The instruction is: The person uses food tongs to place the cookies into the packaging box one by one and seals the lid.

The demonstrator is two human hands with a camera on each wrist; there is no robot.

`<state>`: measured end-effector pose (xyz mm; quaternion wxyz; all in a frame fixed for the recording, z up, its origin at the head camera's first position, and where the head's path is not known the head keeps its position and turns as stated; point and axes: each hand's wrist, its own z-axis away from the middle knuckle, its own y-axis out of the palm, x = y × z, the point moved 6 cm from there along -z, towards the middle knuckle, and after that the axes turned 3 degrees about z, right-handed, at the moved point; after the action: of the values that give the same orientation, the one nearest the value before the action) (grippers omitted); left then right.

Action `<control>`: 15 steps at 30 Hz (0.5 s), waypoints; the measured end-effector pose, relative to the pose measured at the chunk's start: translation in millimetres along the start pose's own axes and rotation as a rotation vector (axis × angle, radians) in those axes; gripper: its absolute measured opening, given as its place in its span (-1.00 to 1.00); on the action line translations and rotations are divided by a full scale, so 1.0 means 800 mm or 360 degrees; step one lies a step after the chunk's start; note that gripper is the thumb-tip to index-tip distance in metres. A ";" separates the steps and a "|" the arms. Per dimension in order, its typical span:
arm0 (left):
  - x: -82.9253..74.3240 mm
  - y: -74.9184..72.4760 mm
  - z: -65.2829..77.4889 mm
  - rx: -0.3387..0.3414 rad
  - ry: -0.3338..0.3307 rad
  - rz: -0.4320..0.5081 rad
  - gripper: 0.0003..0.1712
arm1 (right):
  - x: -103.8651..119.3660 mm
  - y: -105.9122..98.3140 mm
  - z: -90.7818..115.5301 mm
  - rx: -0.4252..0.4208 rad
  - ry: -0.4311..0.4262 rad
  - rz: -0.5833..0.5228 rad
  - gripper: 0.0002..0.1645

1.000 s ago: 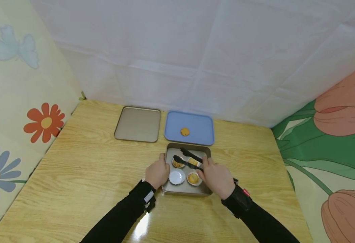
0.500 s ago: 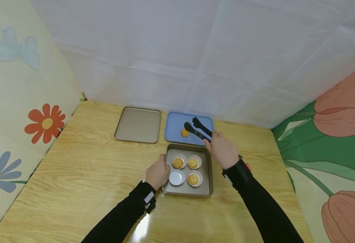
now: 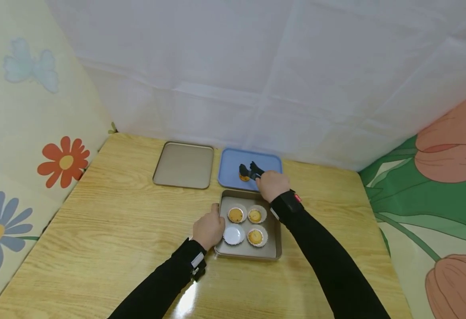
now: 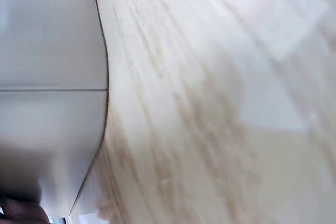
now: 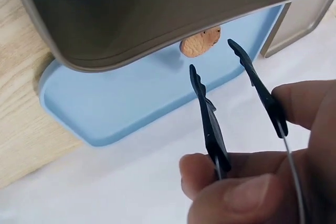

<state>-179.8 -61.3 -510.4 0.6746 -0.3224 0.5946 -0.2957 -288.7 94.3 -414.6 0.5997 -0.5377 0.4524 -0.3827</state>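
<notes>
My left hand grips the left wall of a deep square baking pan. In the left wrist view, the pan's outer side fills the left, with a bit of finger at the bottom corner. Inside the pan are several white fluted cups; three hold small round baked pieces, while the front-left cup is bare. My right hand holds black-tipped tongs with their jaws apart. The tips stand at a round brown cookie on a blue tray; contact cannot be told.
A flat brown-grey baking sheet lies left of the blue tray. Both sit near the back edge of the wooden table, before a white cloth wall. The deep pan's far wall stands just in front of the blue tray.
My right hand has carried the tongs from over the deep pan to the cookie on the blue tray, the tips now lower. My left hand has stayed on the pan's wall.
</notes>
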 end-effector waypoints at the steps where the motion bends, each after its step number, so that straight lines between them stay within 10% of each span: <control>1: 0.000 0.000 0.000 -0.0001 0.0000 -0.0001 -0.51 | 0.002 0.001 -0.002 0.0013 -0.0008 0.0011 -0.49; 15: 0.000 0.000 -0.001 -0.0022 0.0014 -0.0021 -0.52 | 0.024 0.005 -0.004 0.0027 -0.0029 0.0192 -0.52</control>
<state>-180.2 -61.5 -510.7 0.6678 -0.3297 0.5974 -0.2974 -285.9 76.1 -420.7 0.6303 -0.5078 0.4753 -0.3449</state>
